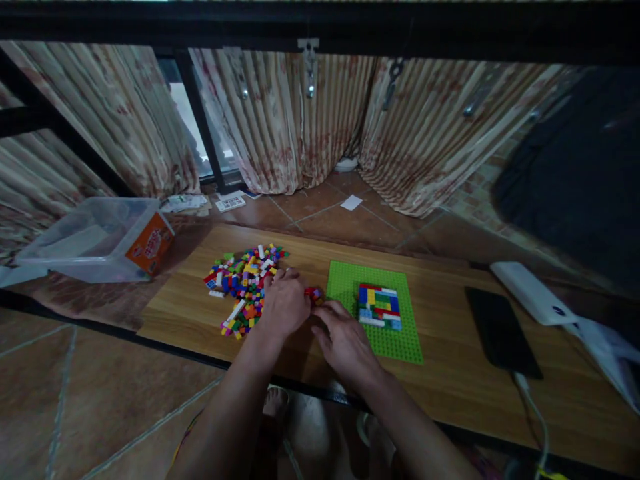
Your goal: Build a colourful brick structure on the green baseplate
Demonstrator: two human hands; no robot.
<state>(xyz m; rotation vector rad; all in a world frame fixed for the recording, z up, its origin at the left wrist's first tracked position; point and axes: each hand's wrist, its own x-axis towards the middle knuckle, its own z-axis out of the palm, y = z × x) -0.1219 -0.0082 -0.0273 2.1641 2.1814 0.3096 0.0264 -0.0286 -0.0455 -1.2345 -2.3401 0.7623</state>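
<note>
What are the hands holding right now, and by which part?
A small red brick sits between the fingertips of the left hand and right hand, pinched at its ends. The exact grip is too small to tell.

Both forearms are bare from elbow to wrist; no sleeves, watch, bracelet or rings are visible. The left hand (284,303) and right hand (345,340) wear no gloves. Bare feet show below the table edge, dim and indistinct in shadow.

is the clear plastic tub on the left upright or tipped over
Tipped on its side. The clear plastic tub lies on the floor left of the wooden table, its orange label facing sideways toward the brick pile.
</note>
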